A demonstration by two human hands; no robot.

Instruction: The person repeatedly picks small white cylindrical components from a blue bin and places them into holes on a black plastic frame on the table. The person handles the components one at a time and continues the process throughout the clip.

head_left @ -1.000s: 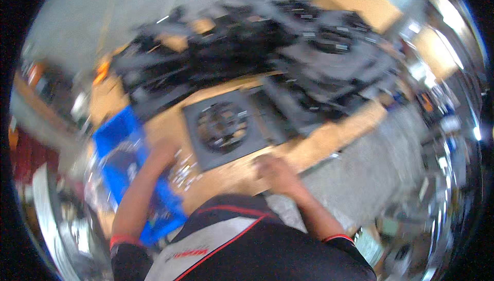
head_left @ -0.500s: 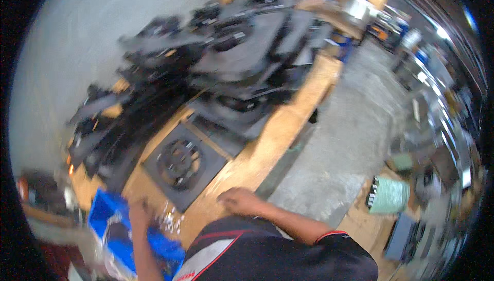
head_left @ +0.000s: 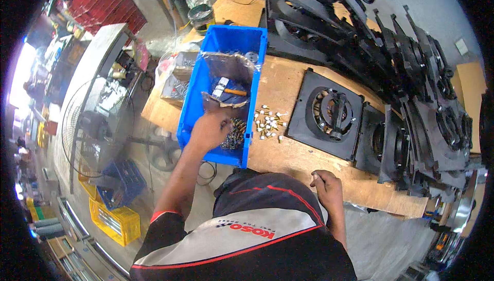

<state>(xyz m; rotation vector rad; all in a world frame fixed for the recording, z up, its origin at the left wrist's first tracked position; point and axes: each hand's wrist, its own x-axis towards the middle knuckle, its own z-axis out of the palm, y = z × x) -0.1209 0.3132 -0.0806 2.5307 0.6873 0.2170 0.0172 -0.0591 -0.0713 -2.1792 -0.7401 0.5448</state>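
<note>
My left hand (head_left: 210,130) reaches into a blue plastic bin (head_left: 189,96), its fingers bent down at a heap of small brass-and-dark metal fasteners (head_left: 234,136). What the fingertips hold, if anything, is hidden. My right hand (head_left: 328,187) is closed by the table's front edge, thumb against the forefinger; I cannot make out anything in it. Between bin and panel lie several small brass pieces with white ends (head_left: 268,123). A black square panel with a round fan opening (head_left: 303,121) lies flat on the wooden table (head_left: 275,160). A hammer (head_left: 234,92) rests in the bin's middle compartment.
Stacks of black plastic panels (head_left: 355,39) crowd the table's back and right. Left of the bin are small open boxes of metal parts (head_left: 177,89) and a dark bucket (head_left: 201,17). A large floor fan (head_left: 98,121) and yellow crates (head_left: 116,223) stand at the left.
The head view has swung leftward, bringing the bin to the middle. My left hand has gone deeper into the bin's near compartment. My right hand stays near the table's front edge, now closed.
</note>
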